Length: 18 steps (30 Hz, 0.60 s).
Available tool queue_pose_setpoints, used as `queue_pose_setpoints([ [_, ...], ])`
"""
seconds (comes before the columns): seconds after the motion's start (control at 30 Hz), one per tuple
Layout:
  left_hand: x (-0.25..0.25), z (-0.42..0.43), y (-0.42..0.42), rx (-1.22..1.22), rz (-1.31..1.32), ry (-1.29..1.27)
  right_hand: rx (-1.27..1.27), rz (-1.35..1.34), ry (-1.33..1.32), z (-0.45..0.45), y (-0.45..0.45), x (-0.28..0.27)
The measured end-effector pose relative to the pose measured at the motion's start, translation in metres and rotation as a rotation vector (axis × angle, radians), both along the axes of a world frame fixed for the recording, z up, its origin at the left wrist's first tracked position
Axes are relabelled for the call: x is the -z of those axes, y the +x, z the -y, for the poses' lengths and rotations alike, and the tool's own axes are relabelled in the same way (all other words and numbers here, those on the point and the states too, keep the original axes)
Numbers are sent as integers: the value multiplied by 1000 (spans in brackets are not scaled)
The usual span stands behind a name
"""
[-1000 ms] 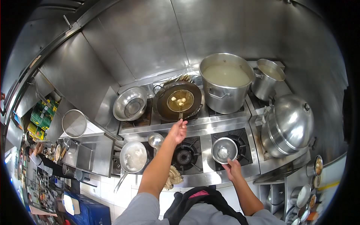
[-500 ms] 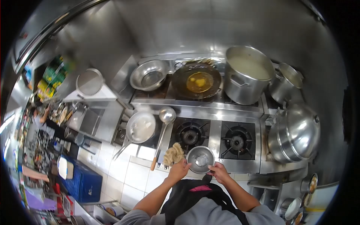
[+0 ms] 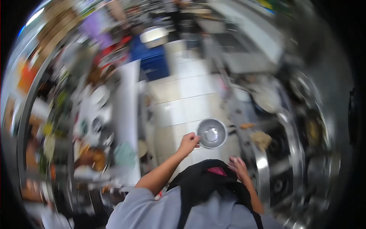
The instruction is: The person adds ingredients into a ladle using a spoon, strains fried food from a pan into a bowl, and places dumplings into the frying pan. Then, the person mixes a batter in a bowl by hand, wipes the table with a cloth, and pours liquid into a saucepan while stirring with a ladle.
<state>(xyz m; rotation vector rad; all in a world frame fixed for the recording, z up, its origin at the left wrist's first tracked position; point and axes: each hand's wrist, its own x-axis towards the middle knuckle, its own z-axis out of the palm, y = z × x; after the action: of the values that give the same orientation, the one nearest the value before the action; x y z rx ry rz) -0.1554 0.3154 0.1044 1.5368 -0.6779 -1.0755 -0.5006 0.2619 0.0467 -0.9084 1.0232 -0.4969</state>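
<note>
My left hand [image 3: 189, 144] grips the left rim of a round metal bowl [image 3: 212, 133], held above the tiled floor in front of my body. Clear, shiny contents or a reflection show at the bottom of the bowl; I cannot tell which. Apart from the bowl, my right hand [image 3: 238, 167] hangs near my apron with loosely extended fingers and nothing in it. A crumpled beige cloth [image 3: 261, 140] lies on the stove's front edge, up and to the right of that hand. Near the cloth is the wooden end of a ladle handle [image 3: 247, 125].
The stove [image 3: 263, 164] with its burners and pans runs along my right side, blurred. To my left stands a white counter [image 3: 129, 114] with bowls and food containers. A blue bin [image 3: 151, 63] sits farther down the tiled aisle [image 3: 183, 99].
My view has swung left from the stove to the aisle. The right hand has let go of the bowl, which stays in my left hand.
</note>
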Motion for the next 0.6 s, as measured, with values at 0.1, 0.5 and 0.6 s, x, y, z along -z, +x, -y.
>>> queue_pose_setpoints([
  [0.1,4,-79,66,-365,-285,-21,-716,-516,-505,-4,-26,126],
  [0.5,35,-268,234,-1225,-596,-387,-674,-605,254,0,69,64],
  [0.6,30,-266,283,-1365,-655,-442,-723,-595,243,13,92,56],
])
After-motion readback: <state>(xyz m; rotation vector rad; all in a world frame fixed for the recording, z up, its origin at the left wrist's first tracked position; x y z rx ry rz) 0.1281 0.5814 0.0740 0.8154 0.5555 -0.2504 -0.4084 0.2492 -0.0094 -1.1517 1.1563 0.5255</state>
